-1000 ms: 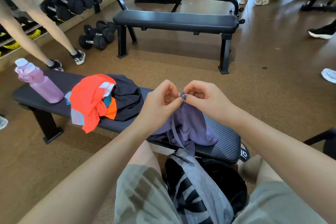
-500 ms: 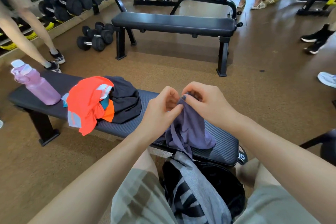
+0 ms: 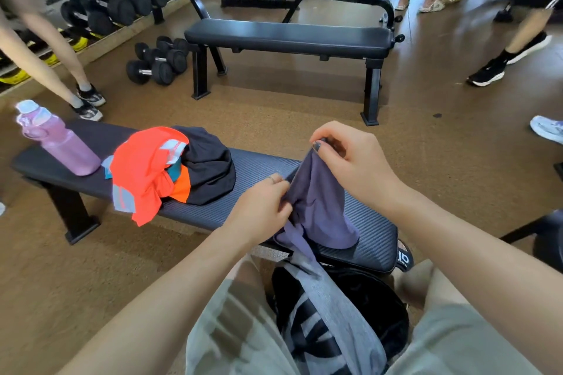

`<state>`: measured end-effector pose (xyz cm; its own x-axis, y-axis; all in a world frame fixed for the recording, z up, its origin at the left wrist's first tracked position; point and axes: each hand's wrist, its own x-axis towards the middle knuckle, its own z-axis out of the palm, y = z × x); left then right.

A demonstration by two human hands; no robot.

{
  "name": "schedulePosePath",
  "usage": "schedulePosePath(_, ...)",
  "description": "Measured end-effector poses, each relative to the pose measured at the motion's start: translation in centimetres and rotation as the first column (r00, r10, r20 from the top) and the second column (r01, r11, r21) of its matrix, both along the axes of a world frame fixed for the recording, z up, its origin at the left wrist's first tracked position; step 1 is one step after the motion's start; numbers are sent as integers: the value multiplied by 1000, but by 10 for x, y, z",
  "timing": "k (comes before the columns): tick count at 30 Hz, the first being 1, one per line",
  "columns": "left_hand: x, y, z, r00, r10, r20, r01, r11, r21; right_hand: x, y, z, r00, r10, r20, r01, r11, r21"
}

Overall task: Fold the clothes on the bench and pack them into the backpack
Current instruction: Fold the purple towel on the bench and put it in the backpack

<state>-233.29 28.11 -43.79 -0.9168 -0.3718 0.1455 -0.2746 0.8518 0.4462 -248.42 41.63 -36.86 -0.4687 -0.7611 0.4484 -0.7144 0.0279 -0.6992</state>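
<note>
My right hand [image 3: 350,161] is up at about one o'clock, thumb and fingertips [image 3: 316,146] pinched shut on the top edge of the purple garment [image 3: 320,207]. My left hand [image 3: 262,207] sits lower, near ten o'clock from the cloth's middle, its fingers curled closed on the garment's left side, a ring showing on one finger. The fabric hangs stretched between the two grips, its lower part draped over the near end of the bench [image 3: 374,240] and a strip trailing off the front edge.

Straight below, at six o'clock between my knees, the backpack [image 3: 365,307] rests on the floor, black, with a grey striped panel across it. It touches the trailing cloth or lies just under it; I cannot tell which.

Out at nine o'clock on the same bench lies a heap: an orange shirt [image 3: 140,170] hanging partly over the front edge, pressed against a black garment [image 3: 210,170] behind it. Further left stands a pink water bottle [image 3: 58,143], upright. At twelve o'clock, well apart across the brown floor, is a second bench [image 3: 289,36], with dumbbells [image 3: 155,62] beside it at eleven.
</note>
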Motion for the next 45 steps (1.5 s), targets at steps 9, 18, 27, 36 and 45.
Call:
schedulePosePath(9,18,-26,-14,995,37,98,-12,970,-243,-42,11,-13,915,-380,138,391,918,-63)
schedulePosePath(18,25,-40,18,987,-102,-126,89,991,-98,-75,30,-43,815,-543,201,535,839,98)
schedulePosePath(27,24,-40,26,963,84,-258,-4,956,295,-78,45,-56,791,-574,212,542,818,193)
schedulePosePath(36,27,-53,26,940,183,-288,-51,910,411,-88,54,-62,733,-466,495,444,880,171)
schedulePosePath(45,26,-63,15,919,305,-251,-182,891,417,-87,53,-56,738,-306,602,325,942,81)
